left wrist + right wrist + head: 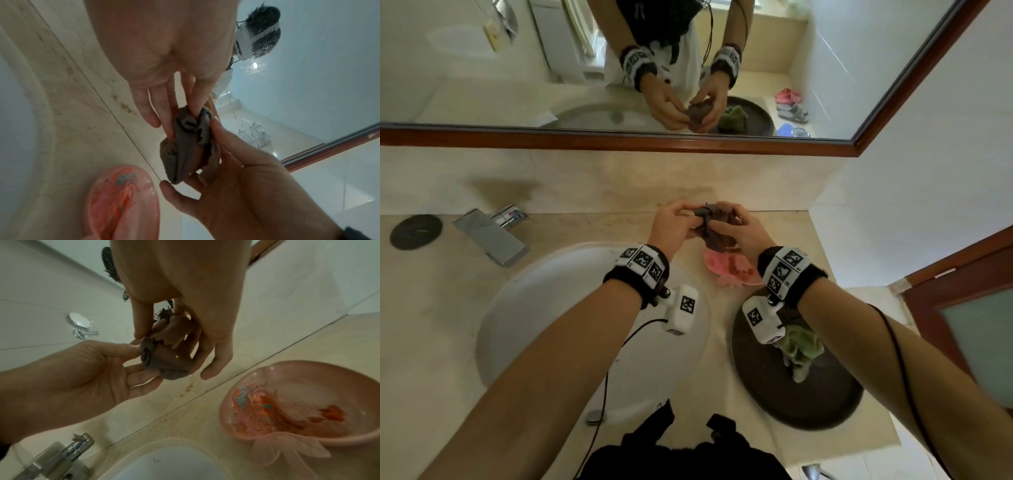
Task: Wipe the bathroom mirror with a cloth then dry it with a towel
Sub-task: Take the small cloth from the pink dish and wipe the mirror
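A small crumpled brown cloth [717,224] hangs between both hands, over the counter's back edge and below the mirror [500,68]. My left hand [681,219] pinches its left end with thumb and fingers. My right hand [736,228] grips the right side, fingers curled round the folds. In the left wrist view the left hand [193,104] nips the top of the cloth [185,149] while the right hand [230,149] cups it from below. The right wrist view shows the cloth [166,358] bunched between the right hand [207,332] and the left hand [115,352]. A green towel [801,349] lies on a dark round tray [808,404].
A pink soap dish [726,269] sits right under the hands. A white basin [544,308] and a chrome faucet [489,236] lie to the left. The mirror's wooden frame [619,141] runs above the backsplash. A white wall and a door [962,308] close off the right.
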A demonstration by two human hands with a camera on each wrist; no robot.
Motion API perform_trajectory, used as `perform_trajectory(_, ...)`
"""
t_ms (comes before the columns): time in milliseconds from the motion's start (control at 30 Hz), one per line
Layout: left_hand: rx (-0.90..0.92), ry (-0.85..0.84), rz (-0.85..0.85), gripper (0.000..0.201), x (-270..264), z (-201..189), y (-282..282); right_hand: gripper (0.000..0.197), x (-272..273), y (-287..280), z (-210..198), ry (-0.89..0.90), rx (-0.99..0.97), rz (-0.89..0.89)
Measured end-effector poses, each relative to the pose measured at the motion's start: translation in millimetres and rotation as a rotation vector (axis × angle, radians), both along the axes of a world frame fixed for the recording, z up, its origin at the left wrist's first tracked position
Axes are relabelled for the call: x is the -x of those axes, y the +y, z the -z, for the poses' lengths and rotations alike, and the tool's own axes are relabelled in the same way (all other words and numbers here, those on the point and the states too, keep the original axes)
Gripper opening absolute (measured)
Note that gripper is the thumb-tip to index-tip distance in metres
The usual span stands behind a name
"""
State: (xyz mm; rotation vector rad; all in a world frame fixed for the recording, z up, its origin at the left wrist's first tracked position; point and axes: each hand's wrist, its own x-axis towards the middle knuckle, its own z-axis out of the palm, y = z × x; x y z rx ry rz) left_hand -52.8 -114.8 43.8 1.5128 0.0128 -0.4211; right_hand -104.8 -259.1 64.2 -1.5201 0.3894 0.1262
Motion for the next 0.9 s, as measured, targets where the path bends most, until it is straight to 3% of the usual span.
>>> perform_trajectory(367,0.108,0.107,0.108,0.023,4.3,-6.3,-31.6,0.030,-9.2,-47.2,11.0,-0.016,0.130,0.075)
perform_trajectory(533,-0.233,0.010,0.150,0.032,-2.3,25.4,-30.5,0.026,-19.6,-72.2,27.3,0.048,0.485,0.020)
perform_trajectory(700,-0.559,0.030,0.181,0.048,-5.0,57.7,-28.1,0.026,-21.5,-88.9,40.2,0.197,0.782,-0.110)
perform_trajectory(900,-0.591,0.103,0.253,0.055,-4.3,77.9,-33.7,0.042,-19.0,-93.1,59.7,0.400,0.963,-0.313)
